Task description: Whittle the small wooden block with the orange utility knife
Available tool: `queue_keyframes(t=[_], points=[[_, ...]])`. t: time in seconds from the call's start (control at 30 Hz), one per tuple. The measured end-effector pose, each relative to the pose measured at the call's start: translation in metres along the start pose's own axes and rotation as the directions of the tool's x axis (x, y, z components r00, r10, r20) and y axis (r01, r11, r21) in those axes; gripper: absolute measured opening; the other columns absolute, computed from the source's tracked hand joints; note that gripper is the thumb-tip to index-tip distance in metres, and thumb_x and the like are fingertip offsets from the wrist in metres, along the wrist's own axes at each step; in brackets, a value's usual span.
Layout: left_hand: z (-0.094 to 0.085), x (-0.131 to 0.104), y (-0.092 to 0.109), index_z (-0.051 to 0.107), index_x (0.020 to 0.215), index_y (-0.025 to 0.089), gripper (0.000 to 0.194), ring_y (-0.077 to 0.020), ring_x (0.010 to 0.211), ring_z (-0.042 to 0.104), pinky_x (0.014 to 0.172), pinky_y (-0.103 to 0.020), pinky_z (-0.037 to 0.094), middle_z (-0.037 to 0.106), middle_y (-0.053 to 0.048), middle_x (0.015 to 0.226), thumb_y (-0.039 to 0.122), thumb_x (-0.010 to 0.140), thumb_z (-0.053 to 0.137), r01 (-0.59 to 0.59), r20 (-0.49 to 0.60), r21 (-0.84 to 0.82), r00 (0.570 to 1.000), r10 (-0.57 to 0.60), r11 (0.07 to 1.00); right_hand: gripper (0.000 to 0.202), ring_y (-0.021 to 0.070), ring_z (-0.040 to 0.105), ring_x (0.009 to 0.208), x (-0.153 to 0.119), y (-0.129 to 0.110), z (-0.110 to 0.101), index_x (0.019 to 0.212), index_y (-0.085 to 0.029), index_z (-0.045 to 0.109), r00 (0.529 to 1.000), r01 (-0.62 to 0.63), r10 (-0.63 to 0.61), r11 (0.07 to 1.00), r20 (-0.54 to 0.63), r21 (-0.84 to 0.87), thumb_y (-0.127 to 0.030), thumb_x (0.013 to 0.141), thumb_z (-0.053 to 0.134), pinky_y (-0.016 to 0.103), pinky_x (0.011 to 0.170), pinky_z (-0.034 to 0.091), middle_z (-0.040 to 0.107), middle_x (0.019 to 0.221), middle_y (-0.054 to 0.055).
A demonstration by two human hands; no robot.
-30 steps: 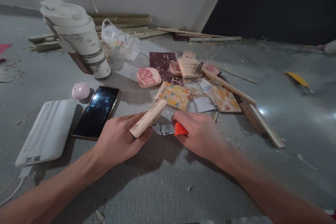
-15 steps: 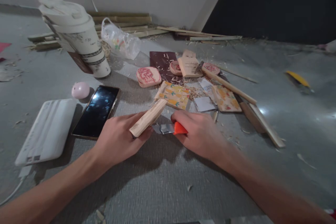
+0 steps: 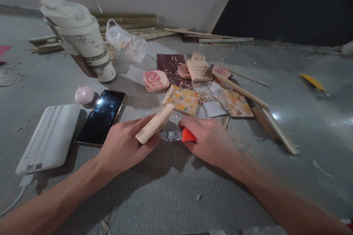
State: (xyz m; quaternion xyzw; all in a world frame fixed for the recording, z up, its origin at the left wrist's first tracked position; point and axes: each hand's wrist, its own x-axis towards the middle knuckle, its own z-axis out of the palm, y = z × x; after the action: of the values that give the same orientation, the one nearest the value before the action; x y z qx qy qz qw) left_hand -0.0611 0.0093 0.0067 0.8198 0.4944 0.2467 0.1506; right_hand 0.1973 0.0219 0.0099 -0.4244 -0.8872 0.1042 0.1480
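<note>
A short, pale strip of split wood (image 3: pixel 156 123) slants up and away from my left hand (image 3: pixel 122 143), whose fingers are closed round its lower end. My right hand (image 3: pixel 208 139) grips the orange handle of a utility knife (image 3: pixel 175 135). Its metal blade points left, and the tip lies at the underside of the wood near my left fingers; the exact contact is hidden. Just beyond the wood is a patterned yellow square (image 3: pixel 183 100) on the grey surface.
At left are a white power bank (image 3: pixel 51 136) with a cable, a phone (image 3: pixel 102 117), a pink case (image 3: pixel 84 95) and a tall cup (image 3: pixel 82 40). Wood shavings, carved blocks (image 3: pixel 156 80) and a long-handled tool (image 3: pixel 239 90) lie ahead. A yellow-handled tool (image 3: pixel 313 82) lies far right.
Almost nothing differs. Both hands, the wood strip and the knife keep nearly the same positions, with only a tiny shift.
</note>
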Motion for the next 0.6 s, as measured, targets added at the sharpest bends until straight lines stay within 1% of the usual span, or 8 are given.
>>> queue_keyframes(t=[0.13, 0.3, 0.37, 0.47, 0.6], points=[[0.0008, -0.0006, -0.0005, 0.065, 0.141, 0.019, 0.051, -0.0187, 0.067, 0.076, 0.062, -0.028, 0.051, 0.083, -0.005, 0.095, 0.032, 0.092, 0.059, 0.001, -0.014, -0.021, 1.0, -0.001, 1.0, 0.006, 0.0162, 0.056, 0.07, -0.0001, -0.0002, -0.0001, 0.099, -0.019, 0.06, 1.0, -0.008, 0.007, 1.0, 0.012, 0.006, -0.021, 0.097, 0.054, 0.031, 0.062, 0.03, 0.066, 0.085, 0.002], [-0.0022, 0.0011, 0.0041, 0.056, 0.148, 0.019, 0.061, -0.0176, 0.068, 0.076, 0.064, -0.027, 0.051, 0.083, -0.003, 0.095, 0.033, 0.089, 0.06, 0.074, 0.008, -0.068, 0.997, -0.074, 0.995, 0.007, 0.0166, 0.058, 0.072, 0.0007, -0.001, -0.0004, 0.099, -0.019, 0.06, 1.0, -0.014, 0.013, 1.0, 0.024, 0.028, -0.02, 0.096, 0.054, 0.03, 0.064, 0.032, 0.067, 0.086, 0.003], [-0.0032, 0.0016, 0.0057, 0.05, 0.153, 0.02, 0.068, -0.0159, 0.068, 0.075, 0.065, -0.026, 0.051, 0.083, -0.003, 0.098, 0.033, 0.088, 0.06, 0.099, 0.012, -0.09, 0.995, -0.098, 0.991, 0.007, 0.0166, 0.059, 0.072, 0.0009, -0.0012, -0.0006, 0.099, -0.019, 0.06, 1.0, -0.014, 0.013, 0.999, 0.025, 0.03, -0.021, 0.097, 0.054, 0.03, 0.064, 0.032, 0.067, 0.086, 0.003], [-0.0029, 0.0012, 0.006, 0.04, 0.159, 0.021, 0.077, -0.013, 0.066, 0.071, 0.066, -0.024, 0.051, 0.082, -0.001, 0.097, 0.033, 0.086, 0.062, 0.13, 0.013, -0.141, 0.992, -0.129, 0.981, 0.007, 0.0167, 0.059, 0.072, 0.001, -0.0014, -0.0007, 0.1, -0.019, 0.06, 1.0, -0.017, 0.017, 0.999, 0.02, 0.027, -0.023, 0.098, 0.054, 0.031, 0.064, 0.032, 0.068, 0.087, 0.003], [-0.0018, -0.0008, 0.0046, 0.034, 0.161, 0.022, 0.082, -0.0103, 0.059, 0.064, 0.062, -0.022, 0.049, 0.081, 0.0, 0.093, 0.031, 0.085, 0.065, 0.149, 0.029, -0.204, 0.989, -0.146, 0.967, 0.009, 0.0163, 0.059, 0.071, 0.0014, -0.0015, -0.0008, 0.101, -0.019, 0.06, 1.0, -0.015, 0.014, 1.0, 0.027, 0.021, -0.023, 0.099, 0.053, 0.03, 0.064, 0.032, 0.068, 0.087, 0.003]])
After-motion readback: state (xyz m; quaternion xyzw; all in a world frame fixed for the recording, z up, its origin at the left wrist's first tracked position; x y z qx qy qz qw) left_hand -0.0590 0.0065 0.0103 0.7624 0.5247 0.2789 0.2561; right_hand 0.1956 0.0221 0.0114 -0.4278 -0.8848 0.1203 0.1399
